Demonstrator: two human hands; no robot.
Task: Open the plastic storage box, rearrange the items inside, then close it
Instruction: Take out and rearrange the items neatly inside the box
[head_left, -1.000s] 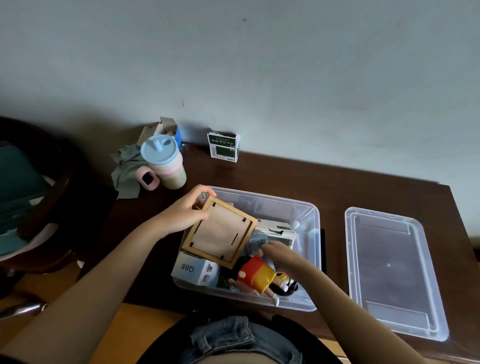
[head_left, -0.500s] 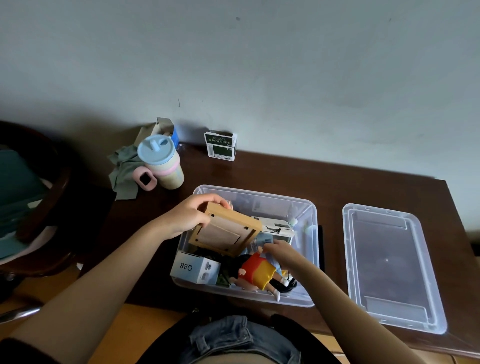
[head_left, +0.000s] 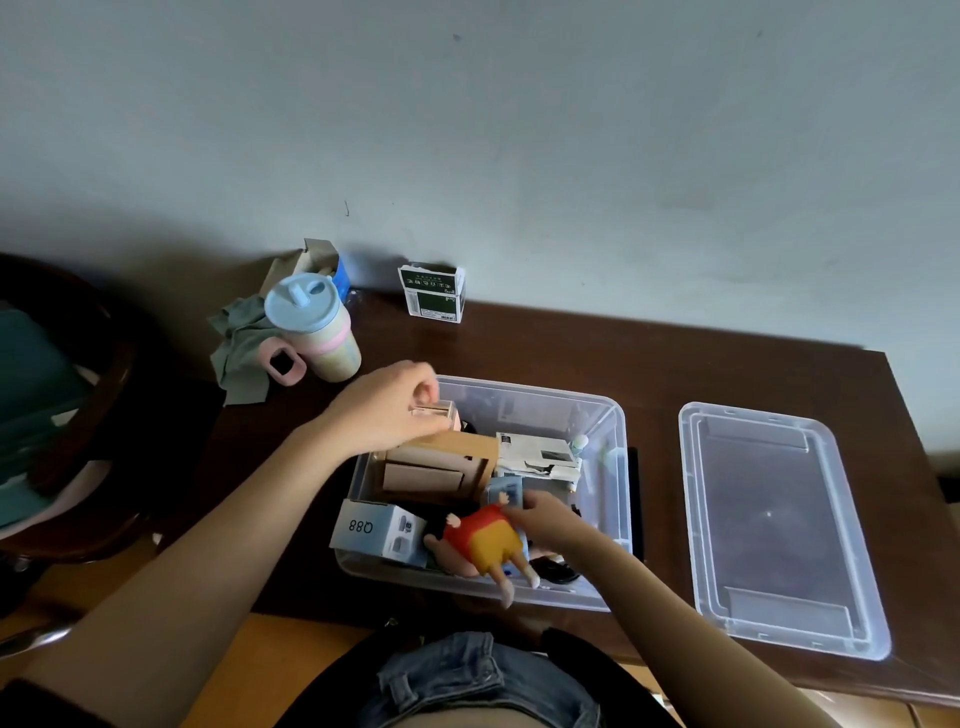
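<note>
The light around me is dim and soft, with the grey wall brightest at the upper right and sinking into deep shadow toward the left, where the chair is nearly black. My wide lens bends the table edge and stretches my forearms at the bottom corners. My left hand looks slightly smeared, and faint glare sits on the clear lid.

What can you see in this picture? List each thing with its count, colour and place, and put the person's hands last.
storage box: 1, clear, desk centre
lid: 1, clear, right of box
wooden frame: 1, tan, in box
Q88 carton: 1, pale blue, box's near left
doll: 1, red and yellow, box's near side
cup: 1, blue lid, back left
cloth: 1, grey-green, beside cup
small packet: 1, green-white, by wall
left hand: on frame
right hand: by doll
</note>
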